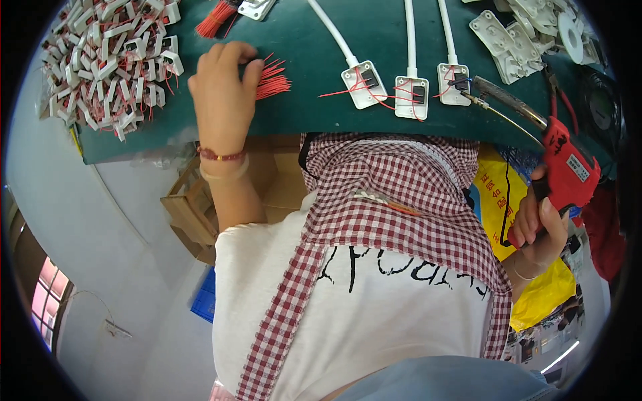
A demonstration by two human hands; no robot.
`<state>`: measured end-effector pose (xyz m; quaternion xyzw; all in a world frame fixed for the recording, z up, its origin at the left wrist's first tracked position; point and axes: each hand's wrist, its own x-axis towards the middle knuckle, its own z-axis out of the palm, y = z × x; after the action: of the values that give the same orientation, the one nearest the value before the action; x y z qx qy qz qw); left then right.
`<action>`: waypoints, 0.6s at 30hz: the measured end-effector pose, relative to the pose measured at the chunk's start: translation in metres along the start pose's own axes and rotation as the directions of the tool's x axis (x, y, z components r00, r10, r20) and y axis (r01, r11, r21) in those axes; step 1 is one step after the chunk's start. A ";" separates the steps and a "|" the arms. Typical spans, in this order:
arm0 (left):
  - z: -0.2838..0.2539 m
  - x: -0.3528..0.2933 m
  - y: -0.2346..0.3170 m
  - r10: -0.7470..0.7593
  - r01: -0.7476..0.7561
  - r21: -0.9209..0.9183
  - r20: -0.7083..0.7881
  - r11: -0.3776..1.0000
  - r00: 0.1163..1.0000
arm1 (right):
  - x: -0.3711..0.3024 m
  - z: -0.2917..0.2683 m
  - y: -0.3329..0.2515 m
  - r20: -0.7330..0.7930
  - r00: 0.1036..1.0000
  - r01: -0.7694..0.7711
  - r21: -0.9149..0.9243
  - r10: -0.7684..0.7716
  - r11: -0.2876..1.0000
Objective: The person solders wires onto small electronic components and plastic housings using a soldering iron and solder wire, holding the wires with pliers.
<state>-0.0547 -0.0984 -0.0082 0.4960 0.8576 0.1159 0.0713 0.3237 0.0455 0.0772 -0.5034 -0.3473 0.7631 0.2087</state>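
My left hand (225, 90) rests over the table's far left part, fingers bent, with a gap between thumb and forefinger. It partly covers a bunch of short red wires (273, 80). My right hand (542, 224) grips the handle of a red soldering gun (568, 167). The gun's metal tip and thin feed tube reach to the rightmost of three white housings (445, 93). The middle housing (404, 103) and the left housing (356, 93) lie beside it. Each holds a black part and red wires, with a white tube running away from it.
A large heap of white parts with red wires (110, 67) covers the left end of the green table (301, 40). Empty white covers (511, 50) pile up at the far right, near red-handled pliers (565, 100). A cardboard box (277, 170) sits below the front edge.
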 end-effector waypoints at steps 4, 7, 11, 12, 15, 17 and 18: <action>0.002 0.005 0.004 0.045 -0.051 0.072 0.088 0.996 0.995 | 0.000 0.000 -0.001 0.023 1.000 0.020 0.005 -0.020 1.000; 0.007 0.008 0.003 -0.013 0.011 -0.029 -0.052 1.000 0.999 | -0.003 0.005 -0.005 -0.010 0.999 0.041 0.002 -0.041 0.999; 0.002 0.017 0.050 0.115 -0.159 -0.237 -0.191 0.958 0.975 | -0.004 0.001 -0.008 -0.075 0.995 0.062 -0.011 -0.062 0.998; 0.004 0.017 0.070 0.189 -0.232 -0.341 -0.156 0.911 0.970 | -0.003 0.002 -0.010 -0.086 0.994 0.065 -0.022 -0.067 0.998; 0.025 0.016 0.122 0.393 -0.434 -0.442 -0.186 0.785 0.900 | -0.003 0.004 -0.013 -0.102 0.992 0.073 -0.007 -0.074 0.997; 0.035 0.012 0.142 0.413 -0.437 -0.392 -0.150 0.810 0.899 | -0.005 0.003 -0.013 -0.101 0.992 0.074 -0.014 -0.075 0.997; 0.041 0.010 0.148 0.405 -0.434 -0.362 -0.157 0.825 0.901 | -0.006 0.003 -0.013 -0.093 0.993 0.071 -0.019 -0.072 0.997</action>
<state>0.0736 -0.0132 -0.0074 0.6436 0.6891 0.3144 0.1095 0.3230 0.0496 0.0914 -0.5274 -0.3608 0.7281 0.2479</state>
